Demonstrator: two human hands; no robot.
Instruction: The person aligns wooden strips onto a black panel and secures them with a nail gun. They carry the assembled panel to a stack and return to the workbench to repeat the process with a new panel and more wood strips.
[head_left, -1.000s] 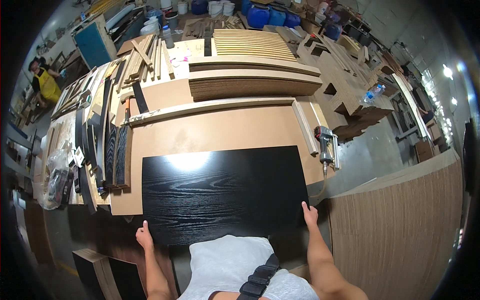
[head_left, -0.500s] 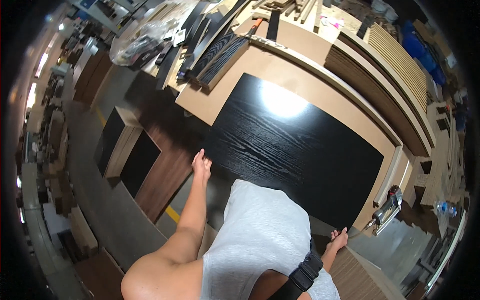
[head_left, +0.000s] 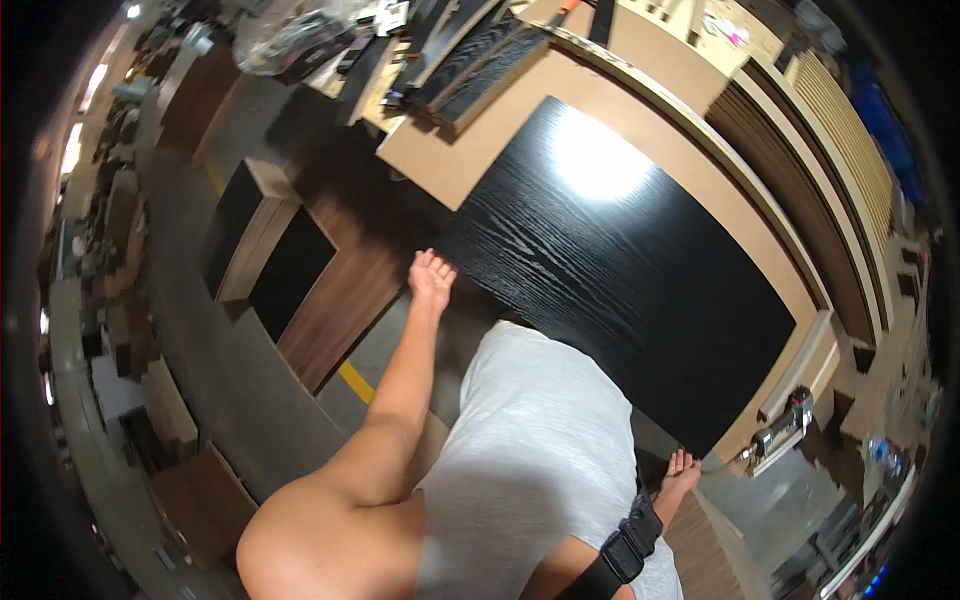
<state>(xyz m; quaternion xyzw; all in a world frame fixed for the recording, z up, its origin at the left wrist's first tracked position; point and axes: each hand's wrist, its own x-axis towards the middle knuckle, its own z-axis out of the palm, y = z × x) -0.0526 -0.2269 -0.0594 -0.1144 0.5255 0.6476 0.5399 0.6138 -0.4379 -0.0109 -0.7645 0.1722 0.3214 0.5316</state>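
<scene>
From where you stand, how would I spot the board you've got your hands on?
Find the long workbench topped with tan sheets. On it lies a big black panel with raised wood grain, a glare of light near its far end. The left hand and right hand are at its near corners; the neighbouring boards are tan or brown, this one glossy black.
</scene>
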